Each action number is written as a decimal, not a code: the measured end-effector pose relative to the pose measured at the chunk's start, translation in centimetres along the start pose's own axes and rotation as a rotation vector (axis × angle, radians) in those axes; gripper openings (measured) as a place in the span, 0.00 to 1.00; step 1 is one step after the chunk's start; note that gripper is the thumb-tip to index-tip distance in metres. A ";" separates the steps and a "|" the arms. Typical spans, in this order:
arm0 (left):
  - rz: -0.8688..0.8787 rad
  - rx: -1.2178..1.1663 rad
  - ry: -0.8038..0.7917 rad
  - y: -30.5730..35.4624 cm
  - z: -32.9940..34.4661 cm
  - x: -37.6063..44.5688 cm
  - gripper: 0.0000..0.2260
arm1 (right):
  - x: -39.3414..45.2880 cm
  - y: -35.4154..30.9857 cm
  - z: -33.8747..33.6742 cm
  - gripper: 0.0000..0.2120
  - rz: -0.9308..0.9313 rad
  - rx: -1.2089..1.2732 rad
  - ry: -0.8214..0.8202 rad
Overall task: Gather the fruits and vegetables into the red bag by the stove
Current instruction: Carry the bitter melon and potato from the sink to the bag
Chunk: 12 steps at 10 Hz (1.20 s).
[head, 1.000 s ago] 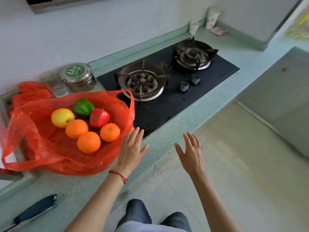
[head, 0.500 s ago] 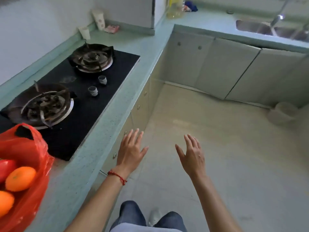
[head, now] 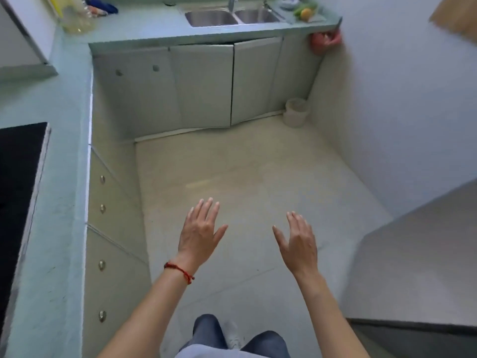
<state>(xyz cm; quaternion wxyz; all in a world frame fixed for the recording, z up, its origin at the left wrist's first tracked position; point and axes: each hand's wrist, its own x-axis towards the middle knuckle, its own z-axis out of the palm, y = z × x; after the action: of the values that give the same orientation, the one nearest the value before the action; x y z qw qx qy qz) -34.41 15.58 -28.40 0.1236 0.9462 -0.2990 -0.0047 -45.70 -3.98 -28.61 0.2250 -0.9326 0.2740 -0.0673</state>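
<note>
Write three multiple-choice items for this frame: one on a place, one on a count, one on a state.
1. Where is the sink?
A. on the far counter
B. beside the stove
C. on the floor

2. How many basins does the sink have?
A. one
B. two
C. three

3. What are the hands doing?
A. gripping a bag
B. holding fruit
C. open, holding nothing

Key: 1 A, it sits in the far counter above the cabinet doors. 2 B, two steel basins lie side by side. 3 C, the left hand and right hand hover over the floor with straight fingers.
</note>
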 end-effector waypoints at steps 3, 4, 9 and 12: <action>0.148 -0.043 -0.049 1.1 1.1 2.8 0.26 | -0.4 1.1 -0.5 0.27 0.122 -0.009 0.050; 0.161 -0.067 -0.052 0.9 1.5 4.0 0.26 | 0.3 0.8 -0.1 0.29 0.136 0.004 0.063; 0.143 -0.086 -0.050 4.3 4.6 20.6 0.26 | 17.5 5.7 -1.5 0.32 0.098 0.018 0.069; 0.130 -0.088 0.003 8.0 4.4 34.1 0.26 | 31.4 9.1 -5.0 0.33 0.069 0.004 0.066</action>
<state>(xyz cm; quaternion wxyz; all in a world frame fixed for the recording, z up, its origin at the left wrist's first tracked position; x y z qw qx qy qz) -11.23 -11.10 -28.53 0.1654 0.9185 -0.3591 -0.0084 -24.90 -29.68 -28.25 0.2202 -0.9194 0.3130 -0.0906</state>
